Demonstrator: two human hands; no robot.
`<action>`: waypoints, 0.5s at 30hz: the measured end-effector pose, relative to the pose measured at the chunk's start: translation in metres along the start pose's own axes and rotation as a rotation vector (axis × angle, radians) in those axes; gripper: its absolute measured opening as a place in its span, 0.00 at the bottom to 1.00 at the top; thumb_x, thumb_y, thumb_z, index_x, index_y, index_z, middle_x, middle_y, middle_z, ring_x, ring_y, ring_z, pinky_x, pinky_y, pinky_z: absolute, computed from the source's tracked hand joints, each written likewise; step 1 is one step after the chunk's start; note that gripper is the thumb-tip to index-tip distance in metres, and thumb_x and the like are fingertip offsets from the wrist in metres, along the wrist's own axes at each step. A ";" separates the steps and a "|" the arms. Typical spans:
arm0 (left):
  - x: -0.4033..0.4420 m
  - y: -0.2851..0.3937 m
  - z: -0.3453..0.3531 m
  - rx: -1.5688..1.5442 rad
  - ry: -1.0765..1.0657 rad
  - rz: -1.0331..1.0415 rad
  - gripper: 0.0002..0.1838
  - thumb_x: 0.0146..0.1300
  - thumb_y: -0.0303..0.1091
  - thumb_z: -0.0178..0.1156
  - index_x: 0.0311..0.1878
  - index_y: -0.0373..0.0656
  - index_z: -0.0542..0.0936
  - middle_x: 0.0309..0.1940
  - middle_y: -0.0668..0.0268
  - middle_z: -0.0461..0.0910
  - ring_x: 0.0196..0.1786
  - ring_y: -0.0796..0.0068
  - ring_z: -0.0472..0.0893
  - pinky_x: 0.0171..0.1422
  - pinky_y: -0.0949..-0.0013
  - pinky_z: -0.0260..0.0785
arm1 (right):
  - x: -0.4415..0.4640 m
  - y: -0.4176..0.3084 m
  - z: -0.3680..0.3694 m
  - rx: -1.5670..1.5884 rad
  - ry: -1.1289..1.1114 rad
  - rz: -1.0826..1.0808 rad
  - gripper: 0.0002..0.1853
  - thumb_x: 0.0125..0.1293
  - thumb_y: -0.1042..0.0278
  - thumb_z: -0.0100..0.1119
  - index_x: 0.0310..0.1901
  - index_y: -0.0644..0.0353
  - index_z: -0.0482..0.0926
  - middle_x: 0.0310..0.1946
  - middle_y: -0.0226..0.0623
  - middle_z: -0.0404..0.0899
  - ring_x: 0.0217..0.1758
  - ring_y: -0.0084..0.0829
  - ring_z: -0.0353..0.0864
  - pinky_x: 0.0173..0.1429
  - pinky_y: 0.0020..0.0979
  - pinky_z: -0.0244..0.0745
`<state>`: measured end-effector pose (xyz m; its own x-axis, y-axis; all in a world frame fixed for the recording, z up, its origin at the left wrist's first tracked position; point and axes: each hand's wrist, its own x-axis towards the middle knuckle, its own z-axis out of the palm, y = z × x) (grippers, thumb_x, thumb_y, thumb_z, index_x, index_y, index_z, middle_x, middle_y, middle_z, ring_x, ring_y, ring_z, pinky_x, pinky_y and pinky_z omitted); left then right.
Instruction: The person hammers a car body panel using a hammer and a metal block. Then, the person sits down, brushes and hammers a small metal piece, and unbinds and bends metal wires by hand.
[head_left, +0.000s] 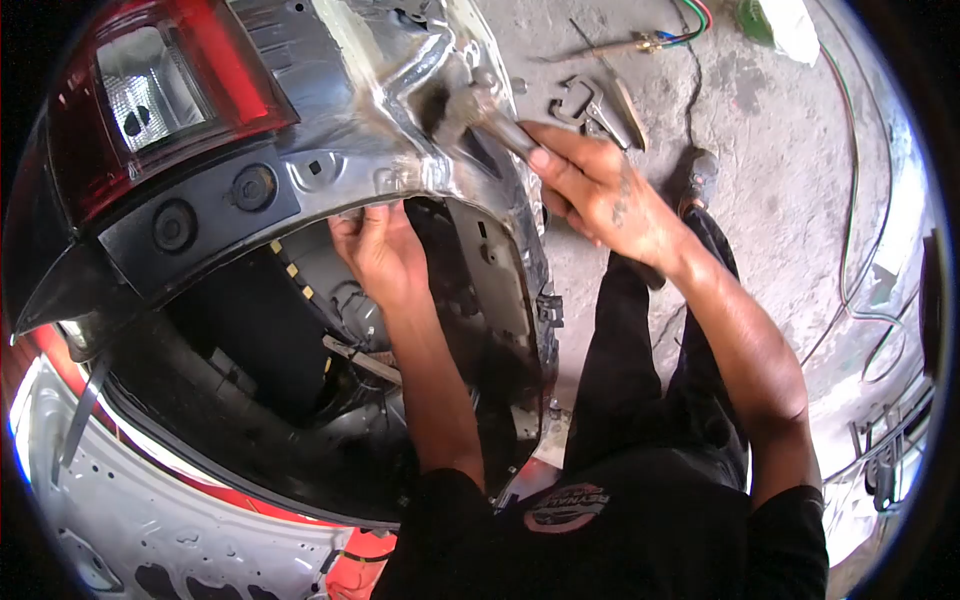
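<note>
Along bare-metal panel [350, 168] beside tail light [150, 85]: right hand [608, 195] clamped round hammer [508, 132], head at metal, contact uncertain; left hand [385, 258] under panel edge, fingertips hidden, cannot tell grip. Sound practice: light, square blows, left fingers clear of hammer's line.

Car repair workshop, bare bodywork [350, 120], hammer [485, 111]

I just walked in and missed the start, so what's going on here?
A person's right hand grips a hammer, its head close to a vehicle's bare metal panel; whether it touches is unclear. The left hand reaches up at the panel's lower edge; I can't tell if it holds anything. A tail light sits beside the panel.
</note>
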<state>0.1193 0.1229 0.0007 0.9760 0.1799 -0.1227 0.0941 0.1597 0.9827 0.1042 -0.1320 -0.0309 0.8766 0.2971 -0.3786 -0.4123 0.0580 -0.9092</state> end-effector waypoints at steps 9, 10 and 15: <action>-0.001 -0.005 0.005 -0.023 0.022 0.029 0.23 0.64 0.26 0.62 0.63 0.40 0.73 0.58 0.63 0.78 0.61 0.63 0.77 0.73 0.47 0.61 | 0.020 -0.014 -0.001 -0.071 -0.059 0.052 0.29 0.77 0.49 0.45 0.66 0.68 0.69 0.54 0.60 0.78 0.61 0.49 0.78 0.64 0.39 0.70; -0.001 -0.005 0.007 -0.030 0.020 0.033 0.23 0.64 0.26 0.62 0.63 0.40 0.73 0.58 0.63 0.78 0.61 0.63 0.77 0.73 0.47 0.61 | 0.019 -0.014 0.000 -0.070 -0.061 0.071 0.29 0.77 0.49 0.45 0.66 0.68 0.69 0.54 0.60 0.78 0.62 0.49 0.78 0.64 0.39 0.70; 0.000 -0.005 0.005 -0.014 0.026 0.031 0.22 0.65 0.26 0.61 0.63 0.41 0.73 0.57 0.63 0.79 0.61 0.63 0.77 0.72 0.47 0.62 | 0.020 0.005 0.014 -0.087 -0.024 0.069 0.30 0.77 0.48 0.45 0.66 0.68 0.68 0.54 0.62 0.78 0.62 0.50 0.78 0.65 0.40 0.70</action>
<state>0.1198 0.1176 -0.0036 0.9730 0.2099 -0.0962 0.0612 0.1673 0.9840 0.1164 -0.1126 -0.0404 0.8401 0.3199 -0.4380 -0.4480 -0.0460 -0.8929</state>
